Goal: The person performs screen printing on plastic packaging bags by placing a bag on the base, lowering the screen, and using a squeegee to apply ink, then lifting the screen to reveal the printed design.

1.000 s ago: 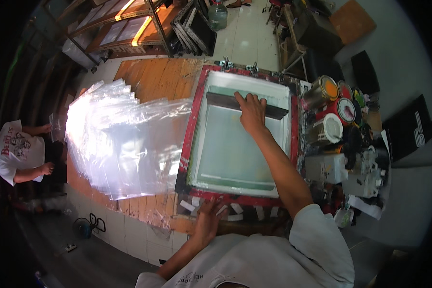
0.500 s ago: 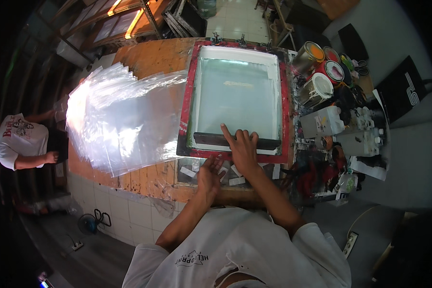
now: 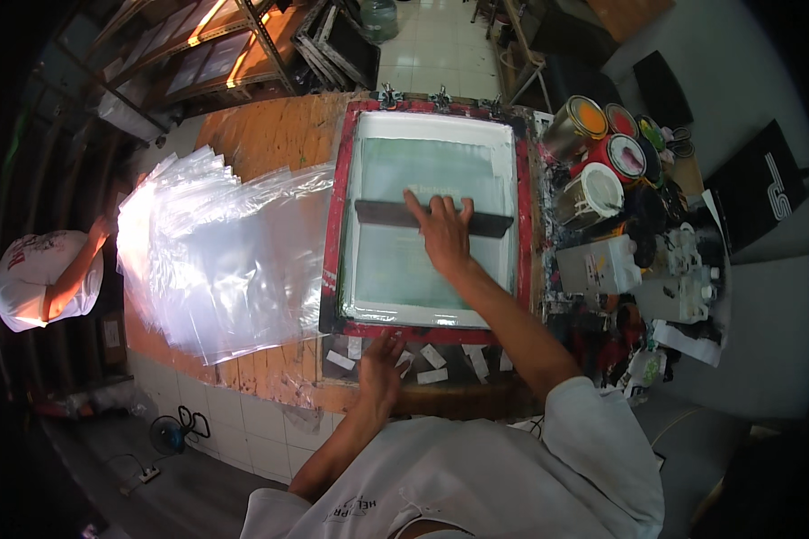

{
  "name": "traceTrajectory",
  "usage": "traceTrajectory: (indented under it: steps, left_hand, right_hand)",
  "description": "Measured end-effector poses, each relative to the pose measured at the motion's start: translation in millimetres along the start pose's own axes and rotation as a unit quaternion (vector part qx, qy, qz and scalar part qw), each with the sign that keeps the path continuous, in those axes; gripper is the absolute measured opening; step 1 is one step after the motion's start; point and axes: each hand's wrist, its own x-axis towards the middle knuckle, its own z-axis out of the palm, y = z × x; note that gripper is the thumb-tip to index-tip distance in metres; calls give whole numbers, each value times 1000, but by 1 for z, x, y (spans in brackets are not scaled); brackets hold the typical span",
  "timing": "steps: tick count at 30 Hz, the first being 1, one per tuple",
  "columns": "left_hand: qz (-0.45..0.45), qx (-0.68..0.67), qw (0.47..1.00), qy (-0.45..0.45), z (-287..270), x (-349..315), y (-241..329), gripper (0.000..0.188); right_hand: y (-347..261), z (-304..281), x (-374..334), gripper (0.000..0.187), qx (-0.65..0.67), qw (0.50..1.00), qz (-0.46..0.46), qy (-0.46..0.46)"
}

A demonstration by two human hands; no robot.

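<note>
A dark, straight squeegee (image 3: 490, 223) lies across the pale green mesh (image 3: 391, 278) of a red-edged screen printing frame (image 3: 335, 216). My right hand (image 3: 445, 235) grips it near its middle, with the index finger stretched over the top. At the near edge of the frame is my left hand (image 3: 382, 373), its fingertips curled against the red rim. Whatever lies beneath the screen is hidden. Faint yellowish marks show on the mesh just beyond the squeegee.
Fanned clear plastic bags (image 3: 234, 260) cover the left of the wooden table (image 3: 270, 117). Ink cans (image 3: 589, 117) and plastic jugs (image 3: 602, 265) crowd the right. Clamps (image 3: 440, 97) line the frame's far edge. Pale strips (image 3: 432, 356) lie along the near side. Another person (image 3: 49, 278) stands at left.
My right hand has pushed the squeegee away from me, from the near end of the mesh to about its middle. My left hand stays at the near rim. The other person's arm has risen toward the bags.
</note>
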Motion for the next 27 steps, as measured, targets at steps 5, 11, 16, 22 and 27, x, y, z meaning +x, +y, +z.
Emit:
traceTrajectory:
  steps: [5,11,16,22,27]
  left_hand:
    - [-8,21,1000,13,2,-3,2,46]
    - [-17,5,1000,11,-3,-1,1,44]
    - [-10,-9,1000,-3,-5,-9,4,38]
    - [32,-15,996,-77,9,-37,35,26]
    - [127,-50,974,-181,53,-78,77,20]
  right_hand:
    - [51,31,95,77,-37,999,11,12]
    - [73,18,130,84,19,990,24,-141]
    - [15,-55,29,82,94,981,-6,-168]
    - [-72,-130,-82,80,33,997,2,-68]
    - [-92,-186,-65,68,-3,1000,-7,-4]
